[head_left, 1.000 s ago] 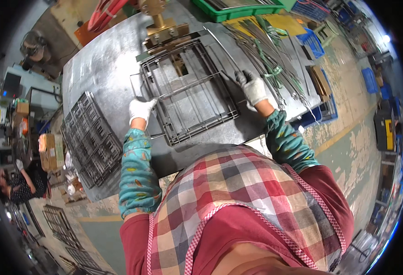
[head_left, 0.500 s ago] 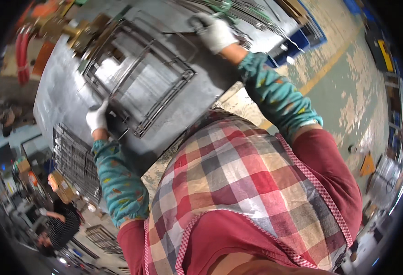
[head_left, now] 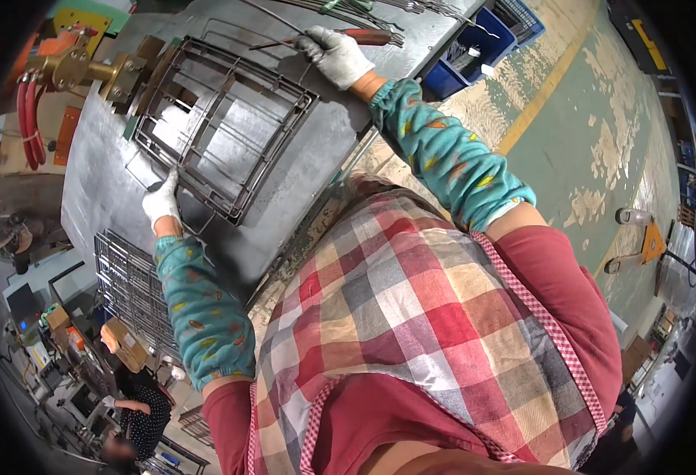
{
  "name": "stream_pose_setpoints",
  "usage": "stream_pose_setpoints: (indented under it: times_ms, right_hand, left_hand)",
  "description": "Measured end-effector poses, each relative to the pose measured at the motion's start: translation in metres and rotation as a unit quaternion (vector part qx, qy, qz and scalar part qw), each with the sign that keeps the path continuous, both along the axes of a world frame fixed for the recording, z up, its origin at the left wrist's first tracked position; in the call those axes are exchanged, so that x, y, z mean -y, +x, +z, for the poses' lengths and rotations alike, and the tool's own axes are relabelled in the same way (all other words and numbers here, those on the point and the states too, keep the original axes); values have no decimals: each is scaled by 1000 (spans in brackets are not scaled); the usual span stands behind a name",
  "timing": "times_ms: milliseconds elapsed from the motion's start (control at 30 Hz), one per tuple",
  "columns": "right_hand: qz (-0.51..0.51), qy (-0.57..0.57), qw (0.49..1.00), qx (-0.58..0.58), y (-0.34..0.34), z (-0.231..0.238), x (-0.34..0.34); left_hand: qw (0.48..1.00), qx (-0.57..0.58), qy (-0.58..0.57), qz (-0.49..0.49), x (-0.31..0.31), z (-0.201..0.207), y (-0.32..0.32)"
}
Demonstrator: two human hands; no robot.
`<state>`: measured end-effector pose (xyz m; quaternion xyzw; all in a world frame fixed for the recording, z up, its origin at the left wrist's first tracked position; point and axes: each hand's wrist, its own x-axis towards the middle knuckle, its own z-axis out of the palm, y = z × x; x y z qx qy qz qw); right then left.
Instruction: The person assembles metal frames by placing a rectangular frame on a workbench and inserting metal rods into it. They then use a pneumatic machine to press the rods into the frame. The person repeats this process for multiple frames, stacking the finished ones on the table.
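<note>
A rectangular dark wire rack [head_left: 246,192] lies on the grey metal tabletop [head_left: 98,170] in front of me. My left hand [head_left: 163,204], in a white glove, is closed on the wire at the rack's near left corner, thumb along the top. Beyond the rack's right side my gloved right hand [head_left: 337,58] has its fingers curled round a thin metal rod [head_left: 273,16], which runs off to the upper left. Right beside that hand is a red-handled tool [head_left: 370,37]; its thin shaft shows on the hand's other side, and I cannot tell whether the fingers also hold it.
A brass-coloured clamp fixture [head_left: 118,79] with red hoses [head_left: 30,119] stands at the table's far left. Loose wire parts [head_left: 348,9] lie at the far edge. Blue bins [head_left: 474,51] stand at right, stacked wire racks [head_left: 130,277] at left. Another person [head_left: 142,404] is lower left.
My right hand has come slightly left, nearer the rack, and the rod and red handle now show clearly. My left hand stays at the rack's corner. The whole view has shifted a little.
</note>
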<state>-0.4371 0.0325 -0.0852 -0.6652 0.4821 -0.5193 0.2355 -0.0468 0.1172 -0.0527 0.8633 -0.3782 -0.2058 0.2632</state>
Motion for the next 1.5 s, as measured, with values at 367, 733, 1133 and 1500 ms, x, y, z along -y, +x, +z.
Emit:
stream_pose_setpoints:
  times_ms: [367,733,1133,1500]
  right_hand:
    - [-32,-13,998,-46,1,3,-6]
    - [-48,93,993,-61,2,18,-3]
    - [47,194,954,-223,57,58,75]
    - [24,188,952,-239,51,56,82]
  left_hand:
    - [998,-46,-30,7,-4,4,-6]
    - [995,-67,-72,14,-9,10,-18]
    - [999,5,-20,35,-15,13,-14]
    - [999,24,8,36,-13,21,-23]
